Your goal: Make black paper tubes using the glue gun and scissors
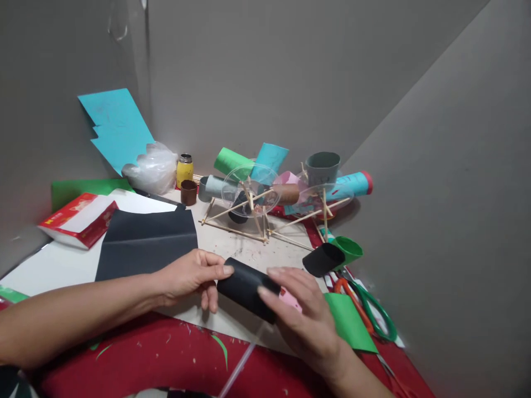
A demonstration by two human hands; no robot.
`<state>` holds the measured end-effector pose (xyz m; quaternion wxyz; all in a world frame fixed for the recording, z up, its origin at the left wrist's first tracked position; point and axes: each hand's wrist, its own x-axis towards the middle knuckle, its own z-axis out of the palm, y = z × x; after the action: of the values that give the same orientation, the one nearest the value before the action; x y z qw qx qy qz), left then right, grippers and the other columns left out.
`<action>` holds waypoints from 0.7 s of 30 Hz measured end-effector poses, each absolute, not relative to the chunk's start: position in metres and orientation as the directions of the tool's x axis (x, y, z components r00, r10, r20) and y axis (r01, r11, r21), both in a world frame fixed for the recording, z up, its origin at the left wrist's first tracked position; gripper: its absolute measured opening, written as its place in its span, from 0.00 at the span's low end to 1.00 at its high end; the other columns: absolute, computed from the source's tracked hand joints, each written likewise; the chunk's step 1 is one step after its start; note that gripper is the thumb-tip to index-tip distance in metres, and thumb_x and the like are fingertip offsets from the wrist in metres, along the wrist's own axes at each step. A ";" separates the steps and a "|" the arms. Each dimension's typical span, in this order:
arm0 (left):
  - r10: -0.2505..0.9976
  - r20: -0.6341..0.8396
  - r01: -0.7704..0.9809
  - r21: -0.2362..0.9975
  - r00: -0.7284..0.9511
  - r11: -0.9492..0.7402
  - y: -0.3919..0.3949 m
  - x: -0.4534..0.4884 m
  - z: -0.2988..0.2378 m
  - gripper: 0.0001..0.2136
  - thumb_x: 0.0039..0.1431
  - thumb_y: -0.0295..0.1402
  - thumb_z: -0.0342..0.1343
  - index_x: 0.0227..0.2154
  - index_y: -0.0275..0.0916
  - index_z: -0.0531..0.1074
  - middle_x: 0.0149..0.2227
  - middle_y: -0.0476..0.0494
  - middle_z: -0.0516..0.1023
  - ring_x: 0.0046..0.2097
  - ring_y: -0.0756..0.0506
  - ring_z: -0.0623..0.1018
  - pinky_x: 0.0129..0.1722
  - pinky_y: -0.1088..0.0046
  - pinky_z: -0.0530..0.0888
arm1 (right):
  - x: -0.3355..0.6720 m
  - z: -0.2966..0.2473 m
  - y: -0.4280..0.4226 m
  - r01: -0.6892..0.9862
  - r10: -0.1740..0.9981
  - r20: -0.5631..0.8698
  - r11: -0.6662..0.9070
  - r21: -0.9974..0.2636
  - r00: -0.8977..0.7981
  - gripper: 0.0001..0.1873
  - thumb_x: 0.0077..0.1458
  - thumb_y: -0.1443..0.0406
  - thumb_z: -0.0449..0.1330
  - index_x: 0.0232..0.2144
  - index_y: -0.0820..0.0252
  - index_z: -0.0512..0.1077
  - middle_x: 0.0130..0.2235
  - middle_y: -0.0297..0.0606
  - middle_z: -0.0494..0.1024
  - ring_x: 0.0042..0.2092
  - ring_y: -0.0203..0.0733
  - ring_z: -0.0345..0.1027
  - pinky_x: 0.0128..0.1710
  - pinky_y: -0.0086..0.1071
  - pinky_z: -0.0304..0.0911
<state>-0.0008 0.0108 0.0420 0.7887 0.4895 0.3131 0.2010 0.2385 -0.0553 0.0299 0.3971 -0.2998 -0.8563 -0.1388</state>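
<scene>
"At the near edge of the pale board (pixel 244 249), you have a black tube (pixel 244 287) raised between both hands. Can you read any writing around it?"

"None that holds up. To your left, the red-and-white box (pixel 83 218) carries a small yellow mark, too slight to make out. The grey cup (pixel 323 170) shows a few dark strokes, and so does the light blue tube (pixel 348 186) with a red end — no clear letters on either."

"And your grip?"

"Your left hand (pixel 194 276) pinches the tube's left end, thumb on top, the lower fingers hanging loose. Your right hand (pixel 305 318) curves round the other end, thumb and fingertips against it, slightly blurred. A pink spotted piece (pixel 290 299) peeps out beside that palm; whether it sits inside the tube is hidden."

"What lies under all this?"

"Your board rests on a red surface (pixel 166 359) strewn with green slivers and white flecks. A creased black sheet (pixel 153 243) lies beyond your left wrist, and a wooden stick frame (pixel 232 231) with a clear disc stands farther back. Near your right arm — green-handled scissors (pixel 389 331) next to an orange handle (pixel 359 305)."

"And the room about you?"

"Plain grey walls (pixel 249 83) close in behind the board and along both sides, with a cut blue sheet (pixel 120 124) leaning in the far left corner."
</scene>
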 end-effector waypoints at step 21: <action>0.659 -0.163 -0.029 0.962 0.734 0.271 0.001 0.004 0.035 0.17 0.49 0.43 0.64 0.37 0.35 0.77 0.20 0.52 0.75 0.19 0.53 0.76 0.19 0.83 0.69 | 0.207 0.025 -0.062 0.225 0.988 0.143 0.128 -0.966 0.054 0.08 0.51 0.59 0.66 0.33 0.53 0.83 0.27 0.33 0.80 0.32 0.42 0.71 0.33 0.30 0.67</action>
<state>0.0036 0.0006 0.0351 0.7454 0.5581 0.2823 0.2307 0.2066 -0.0620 0.0254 0.4914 -0.5345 -0.5677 0.3881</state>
